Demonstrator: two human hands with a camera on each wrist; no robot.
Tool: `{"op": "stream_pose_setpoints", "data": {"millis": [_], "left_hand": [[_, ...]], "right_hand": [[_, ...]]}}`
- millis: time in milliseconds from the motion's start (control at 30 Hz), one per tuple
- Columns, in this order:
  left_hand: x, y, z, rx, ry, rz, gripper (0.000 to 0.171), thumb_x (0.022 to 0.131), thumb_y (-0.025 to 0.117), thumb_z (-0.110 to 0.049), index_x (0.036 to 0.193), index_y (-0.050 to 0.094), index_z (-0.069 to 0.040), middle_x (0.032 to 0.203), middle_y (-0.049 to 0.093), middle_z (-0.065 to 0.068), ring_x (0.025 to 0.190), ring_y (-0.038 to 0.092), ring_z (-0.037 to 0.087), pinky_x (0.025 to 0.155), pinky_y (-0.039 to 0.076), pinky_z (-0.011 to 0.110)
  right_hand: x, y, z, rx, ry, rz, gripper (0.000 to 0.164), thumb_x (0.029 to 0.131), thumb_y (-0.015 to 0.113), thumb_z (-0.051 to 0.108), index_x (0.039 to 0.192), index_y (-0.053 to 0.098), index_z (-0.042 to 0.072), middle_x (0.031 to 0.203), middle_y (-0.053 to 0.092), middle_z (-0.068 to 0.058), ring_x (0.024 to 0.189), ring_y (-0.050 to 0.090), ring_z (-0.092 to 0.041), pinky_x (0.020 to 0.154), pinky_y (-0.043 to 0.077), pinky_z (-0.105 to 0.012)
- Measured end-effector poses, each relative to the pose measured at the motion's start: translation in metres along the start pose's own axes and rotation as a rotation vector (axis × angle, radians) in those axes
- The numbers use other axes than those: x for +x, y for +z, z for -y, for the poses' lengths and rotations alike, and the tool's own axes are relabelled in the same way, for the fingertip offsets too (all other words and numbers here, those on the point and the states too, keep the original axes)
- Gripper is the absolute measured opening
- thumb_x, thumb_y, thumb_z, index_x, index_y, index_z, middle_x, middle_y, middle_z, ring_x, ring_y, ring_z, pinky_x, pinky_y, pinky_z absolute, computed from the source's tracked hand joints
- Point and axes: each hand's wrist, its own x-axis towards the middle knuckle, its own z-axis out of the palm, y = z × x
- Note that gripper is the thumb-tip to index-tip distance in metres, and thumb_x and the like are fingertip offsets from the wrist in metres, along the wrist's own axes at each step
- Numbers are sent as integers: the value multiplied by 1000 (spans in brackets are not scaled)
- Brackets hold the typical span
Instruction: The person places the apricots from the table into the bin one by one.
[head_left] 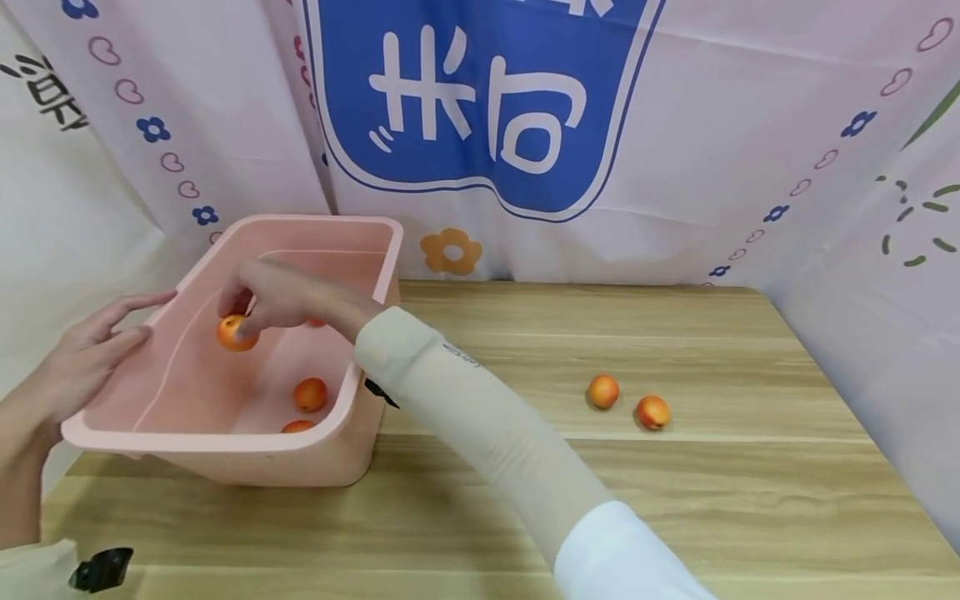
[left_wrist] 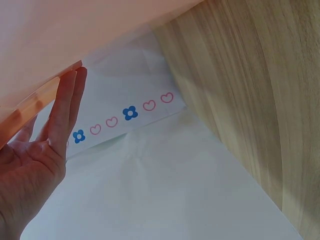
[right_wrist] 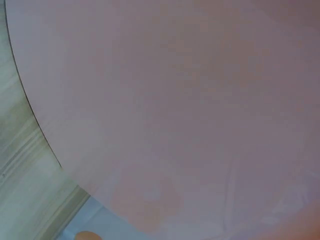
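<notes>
Right hand (head_left: 273, 292), left of centre: fingers and thumb close in a pinch on an orange-red fruit (head_left: 237, 334), inside the pink tub (head_left: 225, 444). Clearance above the tub floor: cannot tell. The fingertip grip probably suits a small round item and leaves its underside free.

Left hand (head_left: 86, 358), left edge: fingers nearly straight, laid against the rim from outside, no fruit in it; presumably steadies the tub while the other arm reaches across.

Two fruits, one at centre-right of the frame (head_left: 603, 392) and its neighbour (head_left: 653, 412), sit near each other on the wooden table (head_left: 750, 500), apart from the tub. Inside the tub, one fruit (head_left: 310, 395) shows whole, another (head_left: 298, 426) is partly cut off by the front rim; a sliver of red shows under the right wrist.

Writing: blue badge (head_left: 465, 162), top centre, bears large white characters; one resembles 米, others uncertain, top row cropped. Dark lettering, upper left: illegible. Sleeve (head_left: 480, 417) print near cuff: too small to read.
</notes>
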Motion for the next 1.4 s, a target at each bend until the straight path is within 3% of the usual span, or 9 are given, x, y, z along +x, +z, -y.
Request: {"op": "stream_pose_setpoints", "data": {"millis": [367, 700, 933, 1167, 1400], "left_hand": [[-1, 4, -6, -36, 24, 2, 54, 112, 38, -8, 131, 59, -54, 96, 70, -22, 62, 71, 10, 50, 56, 25], [-3, 7, -12, -45, 34, -8, 56, 112, 38, -6, 128, 61, -55, 95, 70, -22, 62, 70, 8, 50, 56, 23], [-4, 7, -10, -61, 16, 4, 54, 113, 37, -8, 129, 60, -55, 92, 72, -19, 59, 71, 12, 48, 56, 26], [-3, 3, -5, -35, 14, -5, 52, 113, 40, -10, 131, 59, -54, 93, 72, -20, 61, 72, 12, 49, 57, 27], [-2, 5, -8, -77, 14, 12, 56, 112, 38, -7, 129, 62, -54, 92, 73, -17, 64, 72, 10, 51, 57, 25]], "right_hand": [[-1, 0, -3, -192, 102, -13, 20, 91, 81, 12, 111, 81, 16, 103, 71, 4, 88, 64, -10, 73, 55, -10], [-2, -1, -3, -214, 224, -5, 26, 89, 83, 12, 114, 78, 17, 105, 68, 7, 85, 67, -11, 68, 57, -15], [-5, 2, -6, -287, 253, 1, 22, 89, 83, 13, 110, 79, 19, 104, 69, 7, 86, 66, -12, 67, 56, -15], [-5, 2, -6, -273, 283, 7, 23, 88, 84, 11, 108, 80, 21, 104, 69, 8, 83, 66, -13, 67, 57, -16], [-7, -1, -7, -247, 300, -3, 24, 89, 83, 10, 110, 79, 20, 103, 68, 7, 77, 63, -13, 67, 57, -16]]}}
